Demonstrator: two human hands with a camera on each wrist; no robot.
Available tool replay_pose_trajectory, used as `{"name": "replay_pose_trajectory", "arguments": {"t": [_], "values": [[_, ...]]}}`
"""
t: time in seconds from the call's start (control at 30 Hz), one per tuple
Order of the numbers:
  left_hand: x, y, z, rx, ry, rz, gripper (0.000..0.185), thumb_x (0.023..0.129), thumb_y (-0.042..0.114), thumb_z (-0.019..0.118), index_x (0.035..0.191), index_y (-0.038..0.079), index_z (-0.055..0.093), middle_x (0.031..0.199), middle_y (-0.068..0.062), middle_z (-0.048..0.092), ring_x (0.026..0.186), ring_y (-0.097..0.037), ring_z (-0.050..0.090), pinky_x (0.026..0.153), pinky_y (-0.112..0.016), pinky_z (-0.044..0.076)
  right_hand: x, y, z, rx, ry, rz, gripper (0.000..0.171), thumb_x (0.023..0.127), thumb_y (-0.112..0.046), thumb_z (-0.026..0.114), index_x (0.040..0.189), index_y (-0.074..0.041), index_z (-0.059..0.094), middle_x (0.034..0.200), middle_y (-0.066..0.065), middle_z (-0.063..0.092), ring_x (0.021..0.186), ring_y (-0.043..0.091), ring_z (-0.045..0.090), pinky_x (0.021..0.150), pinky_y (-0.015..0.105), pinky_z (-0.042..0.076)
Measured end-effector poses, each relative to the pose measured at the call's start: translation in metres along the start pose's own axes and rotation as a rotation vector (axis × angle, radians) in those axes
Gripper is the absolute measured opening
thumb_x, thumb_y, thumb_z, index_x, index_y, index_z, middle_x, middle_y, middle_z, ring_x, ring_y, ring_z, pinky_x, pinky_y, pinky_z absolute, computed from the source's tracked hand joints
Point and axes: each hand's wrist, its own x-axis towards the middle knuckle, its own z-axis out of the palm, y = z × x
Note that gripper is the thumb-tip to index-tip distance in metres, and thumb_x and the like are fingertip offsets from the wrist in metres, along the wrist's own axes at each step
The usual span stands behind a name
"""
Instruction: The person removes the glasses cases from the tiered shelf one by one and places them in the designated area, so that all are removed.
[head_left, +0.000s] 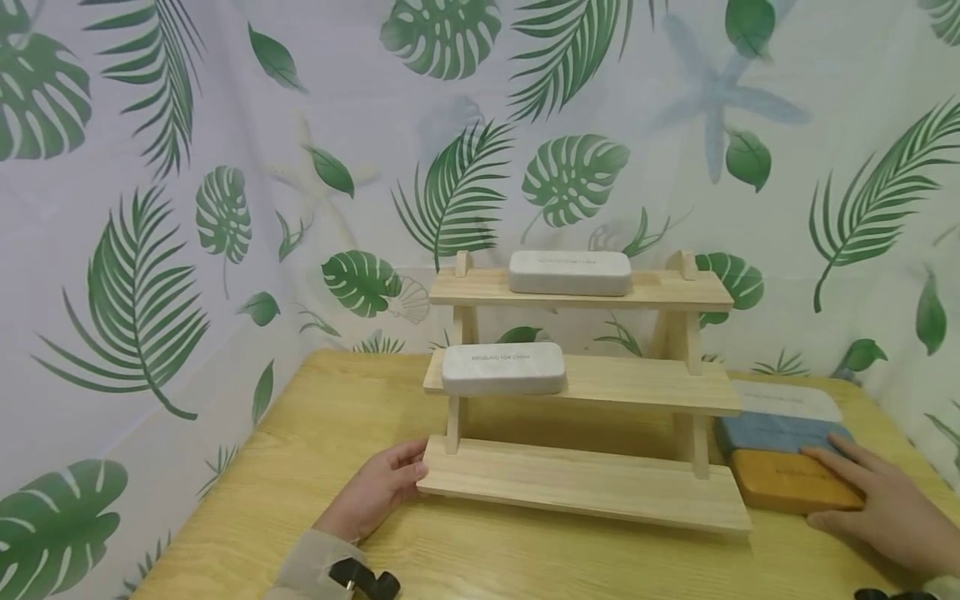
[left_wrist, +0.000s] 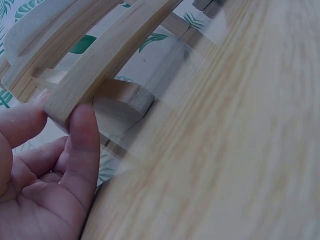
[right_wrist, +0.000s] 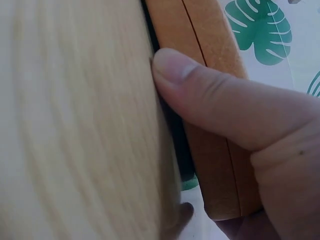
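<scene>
My left hand [head_left: 382, 492] pinches the left end of the bottom shelf of a three-tier wooden display stand [head_left: 585, 487]; in the left wrist view, thumb and fingers [left_wrist: 84, 145] meet around the board's end. A white glasses case [head_left: 502, 371] with printed lettering lies on the left of the middle shelf. Another white glasses case [head_left: 570, 275] sits mid-way along the top shelf. To the right of the stand, my right hand [head_left: 892, 508] grips an orange glasses case [head_left: 795, 483]. Its thumb presses the case's side [right_wrist: 215, 185] in the right wrist view; some fingers are hidden.
Directly behind the orange case lie a blue case [head_left: 780, 432] and a white case [head_left: 787, 400], in a row on the wood-grain table [head_left: 300, 433]. A leaf-printed cloth [head_left: 315, 208] hangs around the table's back and left sides.
</scene>
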Motion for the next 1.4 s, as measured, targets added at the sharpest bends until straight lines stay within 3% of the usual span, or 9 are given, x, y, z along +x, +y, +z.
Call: {"name": "replay_pose_trajectory", "arguments": {"t": [0.2, 0.47, 0.7, 0.9, 1.07, 1.4], "values": [[-0.001, 0.001, 0.0, 0.005, 0.012, -0.013, 0.067, 0.106, 0.019, 0.056, 0.157, -0.008, 0.022, 0.152, -0.024, 0.038, 0.121, -0.018, 0.052, 0.089, -0.03, 0.051, 0.006, 0.005, 0.002, 0.034, 0.003, -0.037, 0.108, 0.076, -0.059, 0.081, 0.152, 0.004, 0.037, 0.155, 0.043, 0.009, 0.127, 0.072, 0.02, 0.089, 0.081, 0.03], [-0.001, -0.001, 0.001, 0.009, 0.003, 0.003, 0.063, 0.107, 0.015, 0.054, 0.157, -0.008, 0.024, 0.143, -0.02, 0.049, 0.117, -0.02, 0.057, 0.088, -0.031, 0.052, 0.005, 0.004, 0.003, 0.01, 0.032, -0.039, 0.106, 0.079, -0.056, 0.081, 0.154, 0.002, 0.035, 0.155, 0.043, 0.012, 0.128, 0.071, 0.018, 0.09, 0.081, 0.026], [-0.002, 0.002, 0.0, 0.01, -0.011, 0.012, 0.064, 0.107, 0.016, 0.055, 0.157, -0.007, 0.024, 0.15, -0.024, 0.043, 0.121, -0.023, 0.056, 0.09, -0.033, 0.052, 0.005, -0.002, 0.009, 0.043, 0.099, -0.022, 0.099, 0.083, -0.049, 0.081, 0.156, 0.0, 0.034, 0.157, 0.039, 0.012, 0.133, 0.069, 0.013, 0.091, 0.081, 0.023], [-0.002, 0.001, 0.002, 0.0, -0.011, 0.004, 0.064, 0.106, 0.016, 0.056, 0.157, -0.006, 0.025, 0.153, -0.025, 0.04, 0.122, -0.024, 0.056, 0.091, -0.034, 0.052, 0.006, -0.004, 0.012, 0.076, 0.089, -0.008, 0.091, 0.089, -0.033, 0.079, 0.158, 0.0, 0.029, 0.158, 0.039, 0.008, 0.137, 0.068, 0.002, 0.094, 0.084, 0.017], [-0.001, 0.001, 0.003, 0.003, -0.022, 0.004, 0.064, 0.106, 0.016, 0.055, 0.158, -0.006, 0.024, 0.153, -0.025, 0.039, 0.122, -0.023, 0.056, 0.09, -0.033, 0.052, 0.004, -0.004, 0.015, 0.07, 0.132, 0.013, 0.084, 0.089, -0.018, 0.076, 0.157, 0.0, 0.03, 0.158, 0.04, 0.007, 0.138, 0.066, -0.007, 0.096, 0.085, 0.01], [-0.001, -0.001, 0.002, -0.005, -0.001, -0.004, 0.064, 0.106, 0.015, 0.056, 0.157, -0.006, 0.024, 0.151, -0.025, 0.041, 0.12, -0.023, 0.057, 0.09, -0.033, 0.052, 0.005, -0.008, 0.015, 0.064, 0.185, 0.039, 0.086, 0.088, -0.025, 0.079, 0.157, -0.001, 0.033, 0.155, 0.043, 0.011, 0.137, 0.068, -0.004, 0.098, 0.084, 0.006]]}}
